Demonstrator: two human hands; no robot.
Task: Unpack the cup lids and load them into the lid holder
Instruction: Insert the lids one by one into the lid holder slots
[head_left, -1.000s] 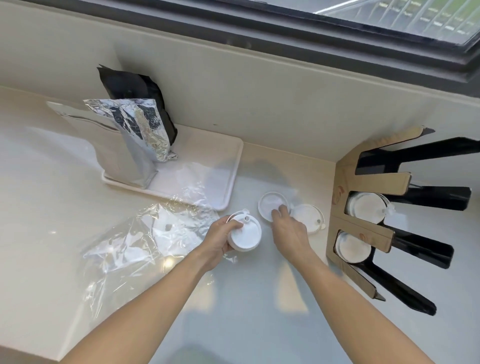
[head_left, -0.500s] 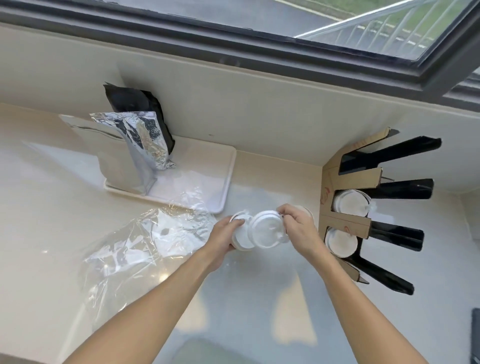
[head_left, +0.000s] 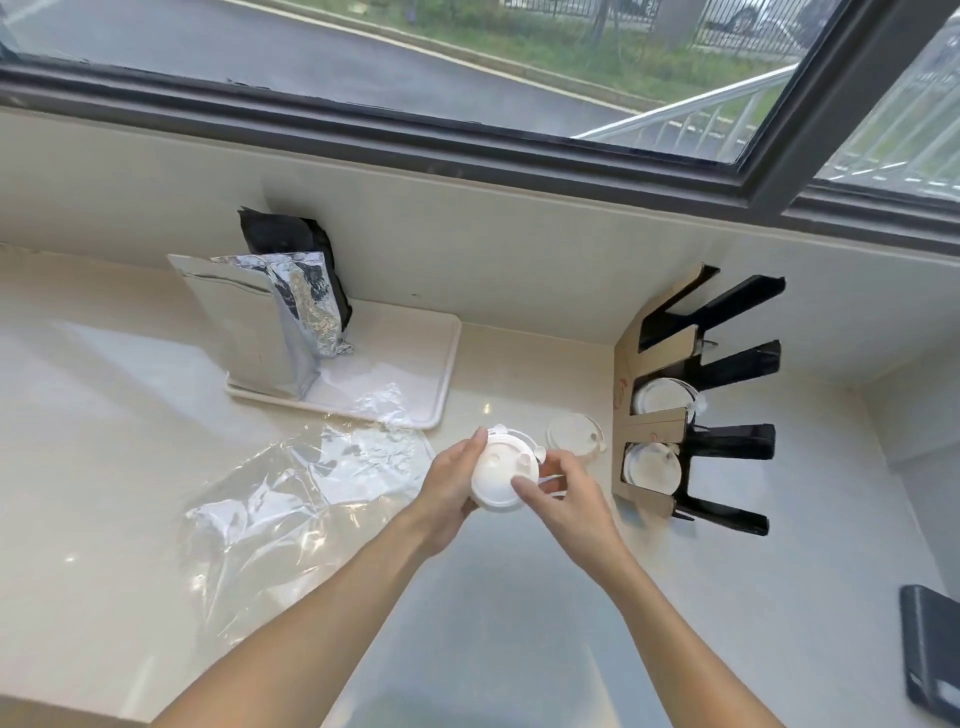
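Both hands (head_left: 452, 483) (head_left: 563, 493) hold white lids (head_left: 501, 470); red holder (head_left: 623, 400) writing unreadable.

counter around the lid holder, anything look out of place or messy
One loose lid lies on the counter beside the lid holder, not loaded yet. The crumpled plastic wrap sprawls left of the hands, its edge reaching onto the tray. Nothing looks spilled or broken.

We cannot count the stacked lids (head_left: 503, 475), our hands covering their sides | dark device (head_left: 932, 649) cut by the right edge | lid holder (head_left: 691, 400) slots hide how many lids sit inside.
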